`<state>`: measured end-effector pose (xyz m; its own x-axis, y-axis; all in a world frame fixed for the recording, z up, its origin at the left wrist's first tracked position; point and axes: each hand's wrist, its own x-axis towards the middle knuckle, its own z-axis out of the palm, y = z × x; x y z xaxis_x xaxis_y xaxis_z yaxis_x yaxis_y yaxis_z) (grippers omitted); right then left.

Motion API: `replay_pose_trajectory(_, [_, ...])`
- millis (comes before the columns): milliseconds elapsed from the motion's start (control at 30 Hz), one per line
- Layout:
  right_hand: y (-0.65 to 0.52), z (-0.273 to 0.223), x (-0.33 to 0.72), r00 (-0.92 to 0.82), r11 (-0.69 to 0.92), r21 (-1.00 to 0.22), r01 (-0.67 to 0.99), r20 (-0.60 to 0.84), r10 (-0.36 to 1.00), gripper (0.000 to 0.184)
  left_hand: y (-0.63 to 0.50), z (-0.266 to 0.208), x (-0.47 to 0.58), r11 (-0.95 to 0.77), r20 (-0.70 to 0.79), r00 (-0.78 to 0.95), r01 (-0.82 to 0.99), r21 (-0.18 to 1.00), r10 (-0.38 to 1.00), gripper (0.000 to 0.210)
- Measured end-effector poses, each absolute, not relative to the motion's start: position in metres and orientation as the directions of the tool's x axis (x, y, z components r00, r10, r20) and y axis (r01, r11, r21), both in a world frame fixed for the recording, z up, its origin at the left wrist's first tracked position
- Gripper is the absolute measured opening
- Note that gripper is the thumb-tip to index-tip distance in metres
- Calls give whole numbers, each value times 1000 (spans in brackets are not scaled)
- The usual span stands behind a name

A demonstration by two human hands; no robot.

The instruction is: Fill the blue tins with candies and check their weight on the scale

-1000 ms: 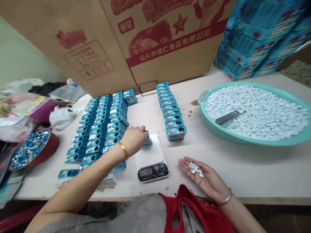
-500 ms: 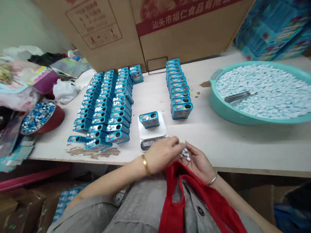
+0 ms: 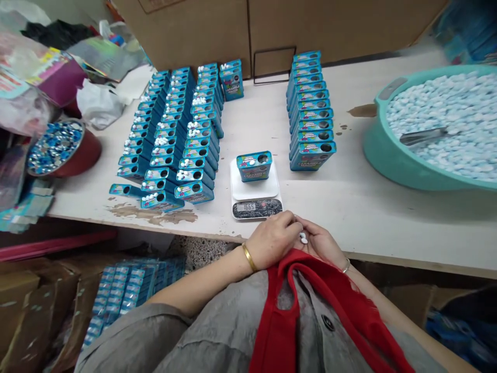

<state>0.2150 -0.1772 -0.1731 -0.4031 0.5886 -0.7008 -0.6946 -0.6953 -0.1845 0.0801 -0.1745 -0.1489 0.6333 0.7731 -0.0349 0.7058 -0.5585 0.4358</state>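
My right hand (image 3: 320, 242) is cupped palm up near the table's front edge, with a few small white candies (image 3: 303, 239) on it. My left hand (image 3: 274, 239), with a gold bracelet at the wrist, reaches over that palm, its fingers curled together; whatever is between its fingertips is hidden. Just beyond my hands, a white digital scale (image 3: 255, 194) has a display that looks like 1665. On it stands a blue candy tin (image 3: 254, 169) with a round hole in its top and a white candy lying on the lid.
Rows of blue tins (image 3: 166, 140), many with candies on top, stand left. Another row of tins (image 3: 310, 114) stands right of the scale. A turquoise tub (image 3: 382, 150) of candies holds a metal scoop (image 3: 423, 135). A red bowl (image 3: 87, 150) of shiny blue-silver pieces sits far left.
The view has tilted down and shifted left, so the scale's display is now uncovered. Fewer candies show in my right palm. My left hand has stayed over it, fingers more curled.
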Motion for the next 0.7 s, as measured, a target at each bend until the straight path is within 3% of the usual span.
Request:
replay_pose_trajectory(200, [-171,-168,212,-479,-735,-144,-663,-673,564,5,-167,-145,74,-529,-34,628,682,506,777,19])
replay_pose_trajectory(300, [-159,-160,204,-524,-714,-59,-698,-638,565,10,-155,-139,59,-553,105,622,590,589,776,19])
replay_pose_trajectory(400, [-140,-154,192,-489,-676,-61,-734,-642,590,16,-134,-141,32,-447,354,278,642,623,893,39])
replay_pose_trajectory(500, [-120,-152,183,-425,-622,-102,-776,-644,636,17,-101,-158,6,-234,407,-85,704,670,910,74])
replay_pose_trajectory(567, [-109,-151,178,-380,-580,-110,-807,-655,653,18,-78,-170,-5,-228,342,-55,645,729,938,75])
replay_pose_trajectory(633, [-101,-149,175,-306,-530,-133,-838,-689,657,21,-61,-176,-7,-314,318,97,578,753,943,57])
replay_pose_trajectory(700, [-96,-144,173,-236,-472,-149,-869,-712,661,26,-54,-172,-4,-455,380,257,593,664,889,40])
